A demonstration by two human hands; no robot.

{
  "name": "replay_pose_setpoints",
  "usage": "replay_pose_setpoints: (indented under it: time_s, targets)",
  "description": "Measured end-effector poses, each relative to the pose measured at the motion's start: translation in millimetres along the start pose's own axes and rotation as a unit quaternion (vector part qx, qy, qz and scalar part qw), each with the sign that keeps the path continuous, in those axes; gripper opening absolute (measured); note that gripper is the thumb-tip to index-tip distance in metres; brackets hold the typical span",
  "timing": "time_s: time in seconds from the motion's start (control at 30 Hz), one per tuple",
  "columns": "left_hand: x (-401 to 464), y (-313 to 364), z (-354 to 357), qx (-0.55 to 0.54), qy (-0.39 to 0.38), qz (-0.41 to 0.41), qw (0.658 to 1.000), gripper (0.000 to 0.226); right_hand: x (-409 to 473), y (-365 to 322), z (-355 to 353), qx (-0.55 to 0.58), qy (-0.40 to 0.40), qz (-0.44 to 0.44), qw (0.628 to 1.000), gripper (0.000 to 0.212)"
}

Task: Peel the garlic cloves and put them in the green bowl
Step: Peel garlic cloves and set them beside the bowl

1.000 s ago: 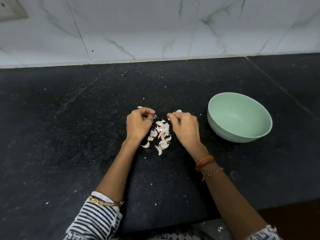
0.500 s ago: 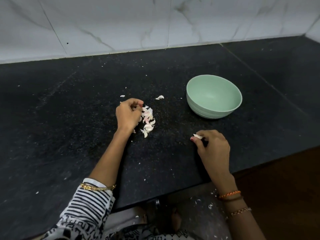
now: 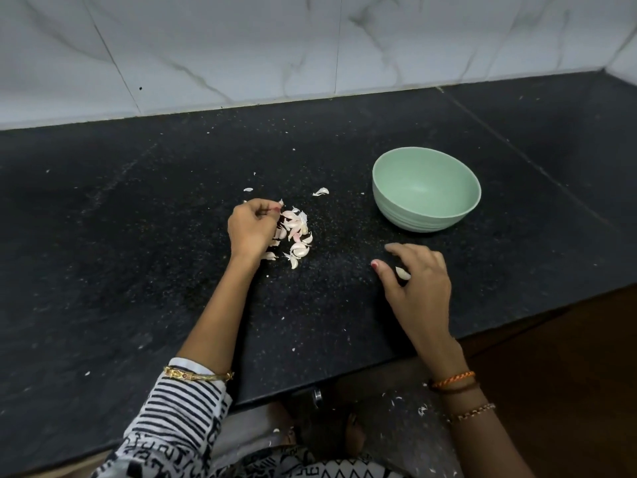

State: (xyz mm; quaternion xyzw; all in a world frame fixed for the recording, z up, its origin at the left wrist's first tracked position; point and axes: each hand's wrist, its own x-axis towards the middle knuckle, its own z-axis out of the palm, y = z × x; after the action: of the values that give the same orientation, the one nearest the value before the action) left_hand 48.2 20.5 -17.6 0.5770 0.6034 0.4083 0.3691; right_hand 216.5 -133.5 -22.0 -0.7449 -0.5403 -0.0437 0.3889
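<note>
The pale green bowl (image 3: pixel 424 220) stands on the black counter at the right and looks empty inside. A pile of garlic cloves and skins (image 3: pixel 297 232) lies at the counter's middle. My left hand (image 3: pixel 251 229) rests beside the pile with its fingers curled, pinching a small garlic piece (image 3: pixel 281 202) at the fingertips. My right hand (image 3: pixel 418 284) hovers near the counter's front edge, below the bowl, with its fingers spread. A white sliver of garlic skin (image 3: pixel 402 273) sits loose against its palm.
Stray skins (image 3: pixel 321 191) lie behind the pile. The marble wall (image 3: pixel 310 46) bounds the counter at the back. The counter's front edge (image 3: pixel 344 374) runs beneath my forearms, and more peel bits (image 3: pixel 422 410) lie on the floor below.
My right hand left the pile with a skin piece, went right and toward the front edge, then opened its pinch. My left hand stayed at the pile.
</note>
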Motion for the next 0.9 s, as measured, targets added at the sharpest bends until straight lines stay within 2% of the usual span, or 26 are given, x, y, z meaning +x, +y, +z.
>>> replay_pose_setpoints:
  time_s: [0.07,0.2,0.37,0.47,0.7,0.83,0.9]
  targets:
    - [0.3,0.2,-0.5,-0.008,-0.001,-0.002,1.000,0.013,6.6,-11.5,8.5,0.038,-0.015,-0.031,0.999,0.020]
    - [1.0,0.7,-2.0,-0.015,0.000,-0.004,1.000,0.013,18.5,-34.2,29.8,0.078,-0.116,-0.084,0.987,0.027]
    - [0.7,0.5,-4.0,-0.044,-0.001,-0.011,0.999,0.015,36.5,-47.0,46.2,0.073,-0.246,-0.114,0.960,0.030]
    - [0.9,0.5,-4.4,-0.042,0.002,-0.011,0.999,0.014,43.2,-51.7,52.5,0.048,-0.290,-0.133,0.946,0.032]
    - [2.5,1.4,-3.5,-0.082,0.009,-0.027,0.996,0.012,54.8,-54.1,60.6,0.049,-0.292,-0.159,0.942,0.024]
    - [2.1,4.2,-3.3,-0.127,0.030,-0.018,0.991,0.012,63.9,-58.0,61.2,0.129,-0.268,-0.142,0.944,0.032]
    - [2.1,7.1,-3.8,-0.152,0.040,0.011,0.988,0.014,71.6,-62.2,61.6,0.179,-0.263,-0.107,0.942,0.024]
